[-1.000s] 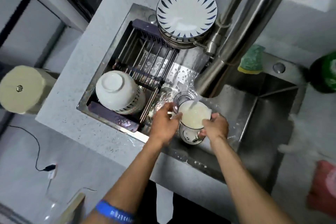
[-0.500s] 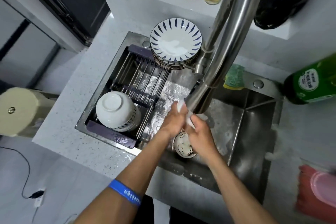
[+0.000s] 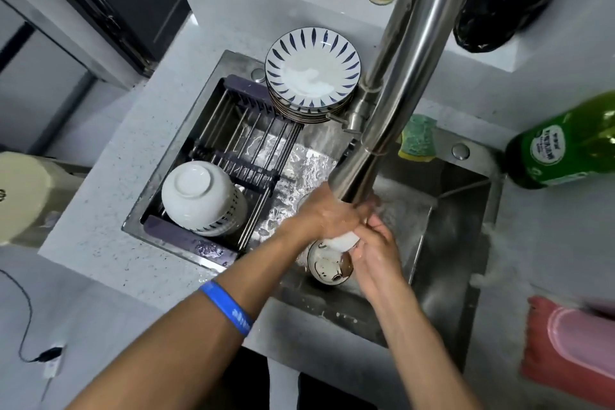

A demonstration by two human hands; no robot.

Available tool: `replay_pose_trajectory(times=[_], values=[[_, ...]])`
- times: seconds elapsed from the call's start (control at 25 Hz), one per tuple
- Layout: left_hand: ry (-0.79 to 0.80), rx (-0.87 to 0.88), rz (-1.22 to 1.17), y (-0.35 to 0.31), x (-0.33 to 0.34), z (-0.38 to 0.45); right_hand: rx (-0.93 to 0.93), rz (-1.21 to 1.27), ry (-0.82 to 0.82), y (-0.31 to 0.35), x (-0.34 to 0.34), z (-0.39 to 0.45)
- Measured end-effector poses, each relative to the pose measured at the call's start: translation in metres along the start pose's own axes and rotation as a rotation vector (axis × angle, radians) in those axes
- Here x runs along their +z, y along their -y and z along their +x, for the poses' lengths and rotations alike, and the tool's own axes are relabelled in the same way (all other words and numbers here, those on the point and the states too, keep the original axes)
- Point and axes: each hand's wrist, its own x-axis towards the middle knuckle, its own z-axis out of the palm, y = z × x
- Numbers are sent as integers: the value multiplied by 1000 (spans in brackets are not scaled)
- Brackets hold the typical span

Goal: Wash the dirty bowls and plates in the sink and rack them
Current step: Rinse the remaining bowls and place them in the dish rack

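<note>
Both hands hold a small bowl point(image 3: 330, 267), white inside with a dark cartoon pattern outside, low in the steel sink point(image 3: 446, 243) under the faucet spout point(image 3: 359, 176). The bowl is tilted, with its patterned outside towards me. My left hand point(image 3: 324, 215) grips it from the upper left, partly hidden by the spout. From the right, my right hand point(image 3: 376, 248) wraps its side. An upturned white bowl point(image 3: 199, 196) sits in the drying rack point(image 3: 239, 140) over the sink's left half. A stack of blue-striped plates point(image 3: 312, 73) stands at the rack's far end.
The tall faucet neck point(image 3: 409, 43) crosses the view above the hands. A green and yellow sponge point(image 3: 417, 143) lies on the sink's back rim. A green bottle point(image 3: 565, 143) lies at the right, a pink cloth point(image 3: 572, 346) lower right. Jars line the back ledge.
The bowl was upright and filling under the water a second ago; it now sits lower and tilted, with both hands closed in over it. The view has shifted upward.
</note>
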Motion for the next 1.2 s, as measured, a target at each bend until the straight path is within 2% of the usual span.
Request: replay_pose_trajectory(times=[0.04,0.12,0.2,0.24,0.32,0.36,0.4,0.48,0.56,0.64,0.68,0.8,0.88,0.96,1.04,1.08,1.12,1.16,1.2], values=[[1,-130,-137,-2,-12,-3,1,2,56,-1,1,-3],[-69,-352,-724,9,-28,-1,17,85,122,-1,10,-9],[-224,-392,-1327,23,-15,-6,61,304,95,5,23,0],[-325,-411,-1439,29,2,-6,72,401,70,9,29,5],[-411,-472,-1399,26,27,-17,68,330,-22,9,33,15],[-420,-484,-1297,29,31,-19,15,128,-77,6,30,16],[-383,-412,-1203,32,31,-21,-83,-167,-102,3,28,13],[-344,-287,-1060,31,22,-23,-301,-719,45,-4,22,1],[-406,-367,-995,29,14,-28,-399,-1178,334,-12,14,-2],[-494,-476,-971,28,9,-33,-579,-1689,455,-7,13,-1],[-508,-523,-960,29,8,-36,-619,-1789,470,-1,17,0],[-438,-498,-885,31,9,-41,-498,-1795,527,14,29,-4],[-485,-459,-914,33,4,-38,-525,-1932,541,18,33,-3],[-486,-432,-994,30,3,-37,-538,-1900,523,16,29,-2],[-472,-430,-1013,29,9,-40,-714,-1913,487,14,30,-3],[-545,-439,-1031,30,9,-37,-800,-1901,473,11,27,-2],[-634,-460,-1075,31,7,-35,-819,-1845,496,9,23,-2],[-649,-476,-1100,31,5,-37,-819,-1787,535,8,17,-1],[-579,-485,-1098,31,2,-36,-854,-1737,556,9,13,0]])
